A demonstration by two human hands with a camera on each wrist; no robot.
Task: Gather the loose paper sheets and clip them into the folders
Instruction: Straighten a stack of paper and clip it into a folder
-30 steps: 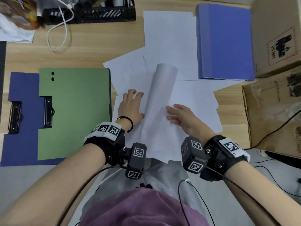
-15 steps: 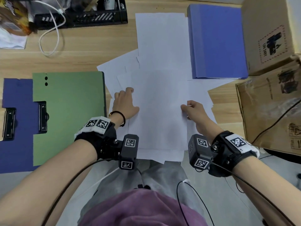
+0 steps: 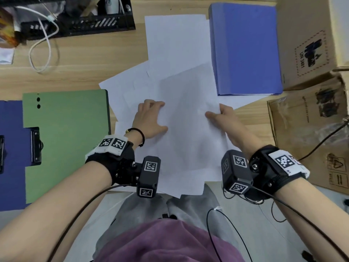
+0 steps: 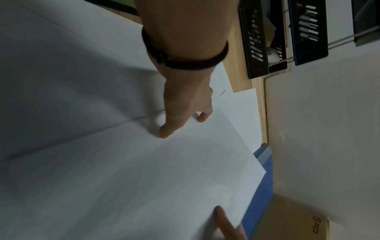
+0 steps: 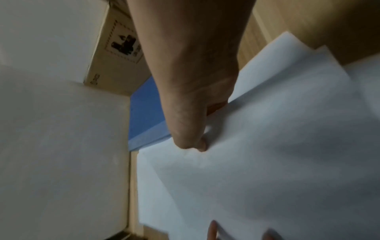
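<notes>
lifted since before, thin white sheet (image 3: 188,118) pinched by right hand (image 3: 222,118) fingers, left hand (image 3: 149,120) flat

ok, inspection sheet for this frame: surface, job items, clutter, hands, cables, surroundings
Surface: wooden desk.
Job's things: loose white paper sheets overlapping mid-desk; green folder open on dark blue folder at left; closed blue folder at right.
Clutter: black tray; cardboard boxes.
Grippers: left hand curled on the sheets; right hand pinches the top sheet.
Cables: white cable; black cable.
Surroundings: nothing seen.
</notes>
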